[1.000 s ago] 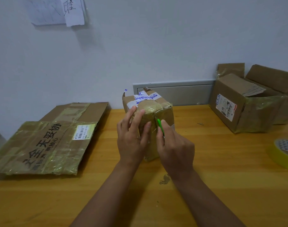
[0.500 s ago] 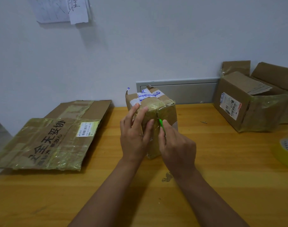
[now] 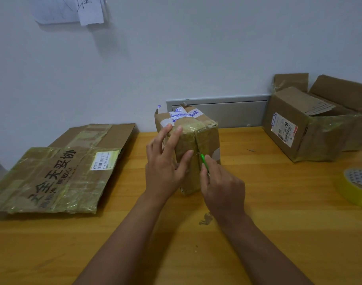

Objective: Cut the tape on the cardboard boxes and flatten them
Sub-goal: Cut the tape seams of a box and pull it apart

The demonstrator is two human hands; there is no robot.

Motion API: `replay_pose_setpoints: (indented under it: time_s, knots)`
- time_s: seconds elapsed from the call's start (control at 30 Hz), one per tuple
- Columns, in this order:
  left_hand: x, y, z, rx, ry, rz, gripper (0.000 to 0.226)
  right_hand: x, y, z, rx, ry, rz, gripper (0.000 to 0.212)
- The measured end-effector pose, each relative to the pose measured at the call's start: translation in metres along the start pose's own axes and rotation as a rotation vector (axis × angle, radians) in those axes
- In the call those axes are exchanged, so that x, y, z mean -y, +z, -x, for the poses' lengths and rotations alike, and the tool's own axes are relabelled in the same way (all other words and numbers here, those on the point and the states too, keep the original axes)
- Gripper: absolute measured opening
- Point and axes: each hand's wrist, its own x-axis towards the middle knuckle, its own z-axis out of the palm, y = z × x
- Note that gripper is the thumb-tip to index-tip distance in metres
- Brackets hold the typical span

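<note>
Your left hand lies flat-fingered against the small brown tape-wrapped cardboard box, upright and wrinkled, while your right hand pinches a green cutter against its taped seam.

Both bare forearms reach forward from the lower edge, converging toward centre. Left hand: palm laid flat against the near face of the small taped brown cardboard box, fingers straight and spread, tips up at the top edge, thumb angled right across the face. Right hand: back up, fingers curled, pinching a slim green cutter whose tip meets the box's centre seam, just beside the left thumb
</note>
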Motion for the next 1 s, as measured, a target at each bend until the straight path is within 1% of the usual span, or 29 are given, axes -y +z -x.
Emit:
replay_pose_setpoints:
  time_s: [0.1, 0.2, 0.37, 0.47, 0.6, 0.73, 0.8, 0.87, 0.93, 1.0]
  knots:
    - [0.001, 0.005, -0.003, 0.016, 0.014, -0.016, 0.061, -0.003, 0.006, -0.001, 0.004, 0.02, 0.001, 0.025]
    - [0.004, 0.01, -0.005, 0.014, -0.011, -0.013, 0.062, -0.005, 0.006, 0.005, 0.035, 0.031, 0.022, 0.025]
    - [0.003, 0.016, -0.006, 0.023, -0.036, 0.013, 0.063, -0.008, 0.008, 0.0, 0.035, 0.041, -0.013, 0.025]
    - [0.004, 0.015, -0.003, 0.014, -0.042, 0.017, 0.063, -0.006, 0.011, 0.004, 0.131, 0.065, -0.005, 0.027]
    - [0.004, 0.013, -0.003, 0.027, -0.054, 0.011, 0.062, -0.006, 0.006, 0.006, 0.166, 0.084, -0.017, 0.027]
    - [0.003, 0.013, -0.007, 0.038, -0.057, -0.014, 0.062, -0.006, 0.004, 0.011, 0.29, 0.114, 0.001, 0.006]
    - [0.004, 0.014, -0.009, 0.044, -0.056, -0.017, 0.062, -0.007, 0.004, 0.012, 0.308, 0.127, -0.004, 0.009]
    - [0.004, 0.015, -0.01, 0.054, -0.059, -0.019, 0.062, -0.008, 0.004, 0.009, 0.292, 0.13, 0.002, 0.011]
    - [0.003, 0.016, -0.01, 0.056, -0.059, -0.018, 0.062, -0.008, 0.005, 0.009, 0.337, 0.146, 0.006, 0.01]
    - [0.004, 0.016, -0.009, 0.053, -0.063, -0.018, 0.062, -0.007, 0.006, 0.011, 0.405, 0.166, 0.012, 0.016]
